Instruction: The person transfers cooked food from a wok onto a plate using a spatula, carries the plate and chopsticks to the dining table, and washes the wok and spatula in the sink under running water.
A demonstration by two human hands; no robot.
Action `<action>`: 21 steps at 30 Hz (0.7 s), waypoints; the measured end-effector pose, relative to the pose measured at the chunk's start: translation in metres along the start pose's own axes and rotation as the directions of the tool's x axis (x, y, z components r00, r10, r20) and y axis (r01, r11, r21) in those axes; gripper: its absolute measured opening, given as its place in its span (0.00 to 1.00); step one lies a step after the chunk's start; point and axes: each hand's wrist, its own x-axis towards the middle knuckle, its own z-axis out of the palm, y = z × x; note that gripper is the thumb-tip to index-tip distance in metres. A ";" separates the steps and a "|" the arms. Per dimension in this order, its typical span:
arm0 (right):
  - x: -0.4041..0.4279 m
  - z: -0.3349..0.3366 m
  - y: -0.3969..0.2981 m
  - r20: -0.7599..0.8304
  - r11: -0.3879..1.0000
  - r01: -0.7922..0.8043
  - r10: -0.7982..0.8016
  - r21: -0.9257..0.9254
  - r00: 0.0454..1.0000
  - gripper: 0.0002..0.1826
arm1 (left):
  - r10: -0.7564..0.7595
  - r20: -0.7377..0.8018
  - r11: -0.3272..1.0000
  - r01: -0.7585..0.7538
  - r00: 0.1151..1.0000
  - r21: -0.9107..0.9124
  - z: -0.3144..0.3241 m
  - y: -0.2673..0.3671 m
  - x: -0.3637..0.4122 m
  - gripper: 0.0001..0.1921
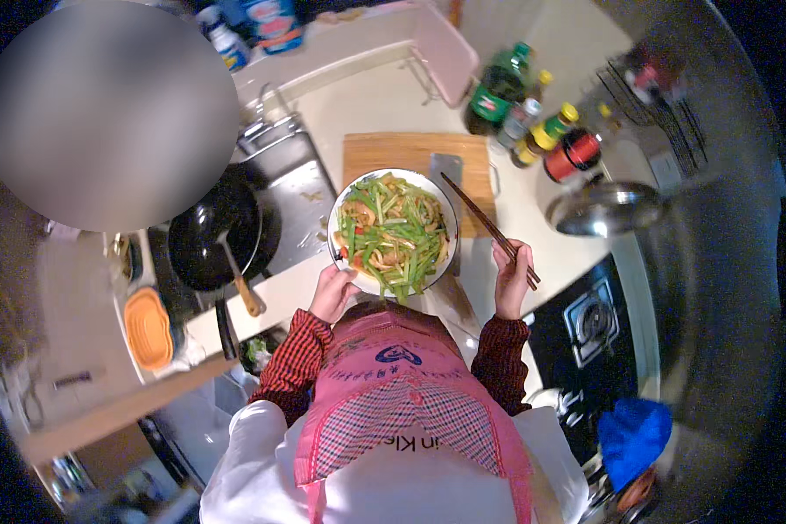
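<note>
My left hand (333, 293) grips the lower left rim of a white plate (364, 283) heaped with stir-fried green vegetable strips and pale sliced pieces (396, 229), with a few red bits. Some green strips hang over the rim nearest my body. In my right hand (513, 278), to the right of the plate, is a pair of dark brown chopsticks (481, 213), their far tips pointing up and left beside the plate's rim. Partly behind the plate lies a wooden cutting board (386, 149), with a cleaver's blade (447, 169) on it.
A black wok (203, 245) with a wooden-handled ladle (239, 281) sits left, beside a steel sink (272, 144) and an orange basin (149, 329). Several bottles (542, 137), including a green soda bottle (498, 92), and a metal lid (602, 209) stand right. A gas burner (593, 321) is at lower right.
</note>
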 end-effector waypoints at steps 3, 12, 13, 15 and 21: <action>0.011 0.018 0.007 0.111 0.997 -0.071 0.066 0.038 0.992 0.16 | 0.112 -0.121 0.990 -0.121 0.986 -0.067 -0.003 -0.006 -0.034 0.15; -0.031 0.116 0.040 0.679 0.980 -0.188 0.179 -0.061 0.712 0.14 | 0.260 -0.474 0.903 -0.386 0.841 -0.190 -0.003 -0.058 -0.173 0.15; -0.043 0.127 0.049 0.737 0.981 -0.178 0.176 -0.077 0.653 0.14 | 0.291 -0.507 0.879 -0.436 0.811 -0.195 0.000 -0.062 -0.188 0.15; -0.081 0.151 0.059 0.817 0.957 -0.265 0.248 -0.121 0.520 0.14 | 0.316 -0.593 0.829 -0.520 0.740 -0.207 -0.001 -0.081 -0.220 0.15; -0.220 0.205 0.081 0.958 0.969 -0.029 0.246 -0.244 0.148 0.14 | 0.282 -0.782 0.732 -0.652 0.555 -0.199 -0.020 -0.143 -0.320 0.15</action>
